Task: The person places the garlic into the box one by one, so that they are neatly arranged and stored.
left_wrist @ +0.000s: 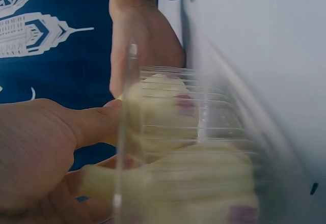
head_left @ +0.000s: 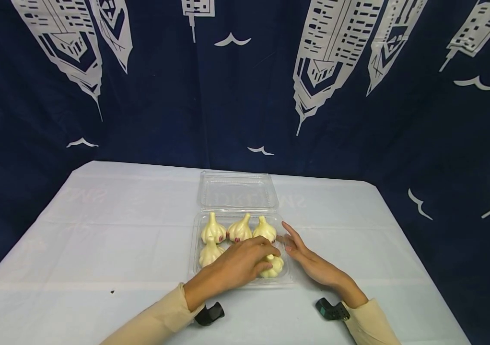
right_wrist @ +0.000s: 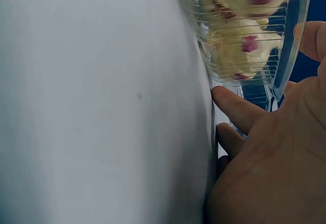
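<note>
A clear plastic clamshell box (head_left: 290,280) holds several garlic bulbs (head_left: 213,229) in two rows, white with purplish patches. My left hand (head_left: 240,262) reaches across the front row and hides its middle. Its thumb and fingers grip the garlic bulb (head_left: 273,266) in the front right corner; in the left wrist view, that bulb (left_wrist: 163,114) shows through the ribbed box wall. Along the box's right side lies my right hand (head_left: 316,263), fingers extended and holding nothing. In the right wrist view its fingertips are close to the box wall (right_wrist: 239,79); whether they touch it I cannot tell.
The box's transparent lid (head_left: 238,191) lies folded back on the white tablecloth (head_left: 120,230). A small dark speck (head_left: 112,292) is on the cloth at the left front. Behind the table hangs a navy curtain (head_left: 236,96) with white building prints.
</note>
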The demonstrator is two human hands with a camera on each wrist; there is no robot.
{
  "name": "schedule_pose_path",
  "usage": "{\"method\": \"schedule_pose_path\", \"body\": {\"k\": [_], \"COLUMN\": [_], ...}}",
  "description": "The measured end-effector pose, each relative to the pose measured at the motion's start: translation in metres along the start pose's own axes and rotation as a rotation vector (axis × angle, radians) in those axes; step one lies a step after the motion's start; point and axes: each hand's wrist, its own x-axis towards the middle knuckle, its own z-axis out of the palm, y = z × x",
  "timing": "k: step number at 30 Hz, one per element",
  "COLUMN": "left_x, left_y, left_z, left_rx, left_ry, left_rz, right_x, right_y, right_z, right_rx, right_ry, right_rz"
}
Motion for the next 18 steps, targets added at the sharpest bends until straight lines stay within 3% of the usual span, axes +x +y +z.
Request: {"method": "schedule_pose_path", "body": {"k": [10,18], "left_x": [0.0006,-0.0028], "left_y": [-0.003,-0.0037], "left_z": [0.0101,0.0027], "left_rx": [0.041,0.024], "left_ry": [-0.011,0.007], "left_rz": [-0.016,-0.022], "right_x": [-0.0001,0.0005], "right_y": [-0.0013,-0.0004], "right_z": [-0.0004,-0.0004], "right_rx": [-0.003,-0.002], "right_ry": [-0.014,-0.008], "right_rz": [-0.016,-0.008]}}
